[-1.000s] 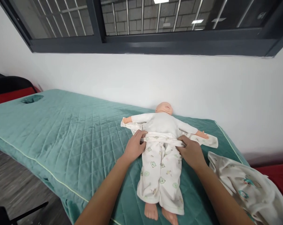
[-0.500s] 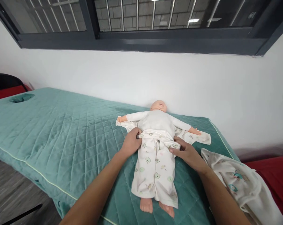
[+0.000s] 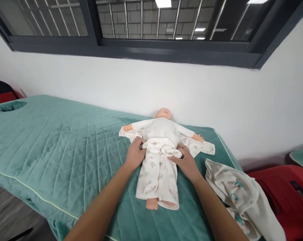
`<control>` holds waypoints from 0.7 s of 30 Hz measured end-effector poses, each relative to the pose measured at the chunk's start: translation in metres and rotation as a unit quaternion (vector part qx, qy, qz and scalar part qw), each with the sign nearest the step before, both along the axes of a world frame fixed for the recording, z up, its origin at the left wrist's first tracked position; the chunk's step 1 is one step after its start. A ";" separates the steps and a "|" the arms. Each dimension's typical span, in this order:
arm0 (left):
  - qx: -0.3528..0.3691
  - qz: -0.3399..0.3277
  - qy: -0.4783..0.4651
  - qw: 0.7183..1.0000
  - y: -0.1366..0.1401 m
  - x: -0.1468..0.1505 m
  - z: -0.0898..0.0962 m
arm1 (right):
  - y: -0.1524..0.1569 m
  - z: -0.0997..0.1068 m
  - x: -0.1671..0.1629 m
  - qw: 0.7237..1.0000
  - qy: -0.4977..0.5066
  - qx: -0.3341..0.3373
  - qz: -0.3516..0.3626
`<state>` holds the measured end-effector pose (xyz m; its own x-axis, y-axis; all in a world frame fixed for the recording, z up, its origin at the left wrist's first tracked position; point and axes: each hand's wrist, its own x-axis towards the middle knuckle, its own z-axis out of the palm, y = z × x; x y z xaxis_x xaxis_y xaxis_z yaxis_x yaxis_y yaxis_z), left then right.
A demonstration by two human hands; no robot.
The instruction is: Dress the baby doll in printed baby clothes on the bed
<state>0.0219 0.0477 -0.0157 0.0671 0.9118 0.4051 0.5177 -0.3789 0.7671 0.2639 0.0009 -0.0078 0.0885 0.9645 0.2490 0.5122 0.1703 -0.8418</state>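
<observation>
A baby doll point(image 3: 164, 129) lies on its back with its arms spread and its head toward the wall. It wears a white long-sleeved top and white printed pants point(image 3: 158, 174), with the waistband bunched at its hips. My left hand point(image 3: 135, 152) pinches the waistband at the doll's hip on the left side. On the other hip, my right hand point(image 3: 185, 160) has its thumb and fingers closed on the bunched waistband. A printed baby jacket point(image 3: 203, 146) is spread open beneath the doll's back and arms. One bare foot point(image 3: 152, 204) sticks out of a pant leg; the other is mostly covered.
A green quilted cover point(image 3: 73, 144) spreads over the bed, which has a face hole point(image 3: 12, 106) at the far left. White printed baby clothing point(image 3: 244, 192) hangs at the right edge beside a red chair point(image 3: 279, 190). Behind stands a white wall under a dark-framed window point(image 3: 151, 50).
The camera view has shifted to the right. Both hands stay on the waistband, and the pant leg on the right now covers more of its foot.
</observation>
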 end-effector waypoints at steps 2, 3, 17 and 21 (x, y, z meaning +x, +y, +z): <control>0.006 0.008 -0.011 1.000 -0.020 -0.005 -0.003 | -0.003 -0.002 -0.004 0.998 -0.014 0.050 -0.023; 0.008 0.009 -0.019 1.000 -0.029 -0.007 -0.005 | -0.005 -0.002 -0.007 0.997 -0.026 0.074 -0.029; -0.098 -0.108 -0.213 0.966 -0.032 -0.022 -0.015 | -0.053 0.004 -0.030 0.998 0.002 -0.043 0.049; -0.125 -0.129 -0.275 0.944 -0.030 -0.024 -0.013 | -0.045 0.002 -0.039 0.999 -0.020 -0.033 0.007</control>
<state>-0.0024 0.0173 -0.0287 0.1420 0.9659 0.2166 -0.0707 -0.2084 0.9755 0.2247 -0.0445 -0.0056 0.0662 0.9801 0.1874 0.5432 0.1221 -0.8307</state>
